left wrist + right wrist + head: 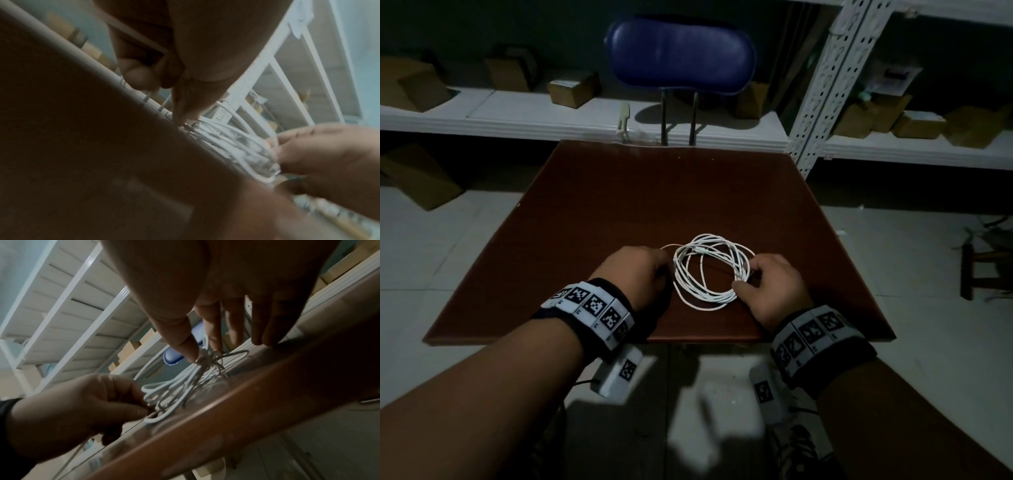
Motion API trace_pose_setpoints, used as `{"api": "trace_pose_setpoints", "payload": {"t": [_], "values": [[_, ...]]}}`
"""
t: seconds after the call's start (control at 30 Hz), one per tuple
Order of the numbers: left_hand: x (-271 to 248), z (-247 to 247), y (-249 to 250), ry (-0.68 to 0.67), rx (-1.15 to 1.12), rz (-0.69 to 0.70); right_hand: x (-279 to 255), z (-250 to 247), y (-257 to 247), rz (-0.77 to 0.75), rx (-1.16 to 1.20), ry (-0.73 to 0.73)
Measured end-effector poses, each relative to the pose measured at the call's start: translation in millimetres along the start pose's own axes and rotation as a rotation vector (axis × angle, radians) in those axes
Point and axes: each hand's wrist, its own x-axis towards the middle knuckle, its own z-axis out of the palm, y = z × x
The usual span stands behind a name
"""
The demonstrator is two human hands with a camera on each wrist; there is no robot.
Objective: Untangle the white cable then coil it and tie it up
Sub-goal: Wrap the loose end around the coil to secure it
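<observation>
The white cable (681, 277) lies as a loose round coil of several loops on the brown table (654, 192), near its front edge. My left hand (666, 270) is at the coil's left side with curled fingers, and the left wrist view shows thumb and finger pinching strands (226, 138) down at the tabletop (82, 129). My right hand (746, 277) is at the coil's right side. Its thumb and forefinger (203, 352) pinch the gathered loops (156, 386) into a bundle. One thin strand runs out from the coil's top left, past the left hand.
A blue chair (681, 54) stands behind the table's far edge. White metal shelving (832, 78) with cardboard boxes (571, 90) lines the back wall. A dark stool (983, 270) sits on the tiled floor at right. Bare tabletop lies beyond the coil.
</observation>
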Motion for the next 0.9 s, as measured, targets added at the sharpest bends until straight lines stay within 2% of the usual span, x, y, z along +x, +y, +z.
{"api": "trace_pose_setpoints", "payload": {"t": [0.17,0.33,0.47,0.63,0.8,0.9], "values": [[1,0,6,0.029,-0.204,-0.148,-1,0,-1,-0.022,0.0,-0.098],[0,-5,13,-0.002,-0.122,-0.19,-5,-1,-4,-0.063,0.097,-0.109],[-2,-6,15,-0.01,-0.064,-0.214,-3,6,-4,-0.14,-0.155,-0.113],[-1,-9,11,0.008,0.011,-0.133,-3,8,-4,-0.129,-0.139,-0.075],[-2,-19,-2,0.164,-0.078,-0.027,-1,3,-3,-0.133,-0.099,0.067],[-5,-24,-8,0.262,-0.062,0.032,2,4,-4,-0.134,-0.044,0.097]]}}
